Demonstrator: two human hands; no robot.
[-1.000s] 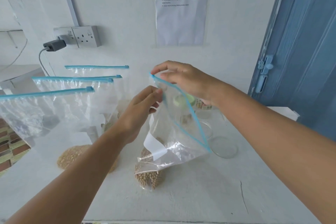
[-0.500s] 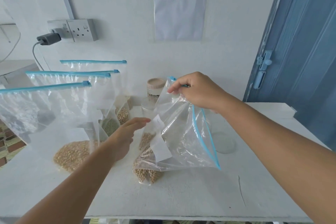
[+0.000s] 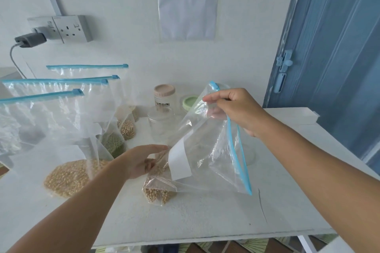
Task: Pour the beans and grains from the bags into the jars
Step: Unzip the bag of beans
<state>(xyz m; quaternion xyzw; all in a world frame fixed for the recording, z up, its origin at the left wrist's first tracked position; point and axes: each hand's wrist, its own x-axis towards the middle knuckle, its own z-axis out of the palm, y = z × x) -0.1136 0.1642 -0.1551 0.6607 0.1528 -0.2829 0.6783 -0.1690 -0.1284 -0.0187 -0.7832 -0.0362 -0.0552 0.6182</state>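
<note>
A clear zip bag (image 3: 205,162) with a blue zipper strip and a white label holds pale beans (image 3: 157,192) in its bottom corner, which rests on the white table (image 3: 205,217). My right hand (image 3: 236,109) pinches the bag's top edge near the slider and holds it up. My left hand (image 3: 141,162) lies with fingers relaxed against the bag's lower left side. Behind the bag stand an open clear jar (image 3: 161,125), a jar with a beige lid (image 3: 164,95) and a jar with a green lid (image 3: 190,102).
Several more zip bags stand at the left, holding pale beans (image 3: 70,176), green grains (image 3: 113,144) and tan grains (image 3: 127,128). A clear lid (image 3: 249,155) lies on the table behind the held bag. A wall socket (image 3: 70,28) and a blue door (image 3: 333,47) are behind.
My left hand let go of the bag's top and dropped to its lower left side. My right hand lowered and tilted the bag's top rightward. The camera tipped down, showing the jars.
</note>
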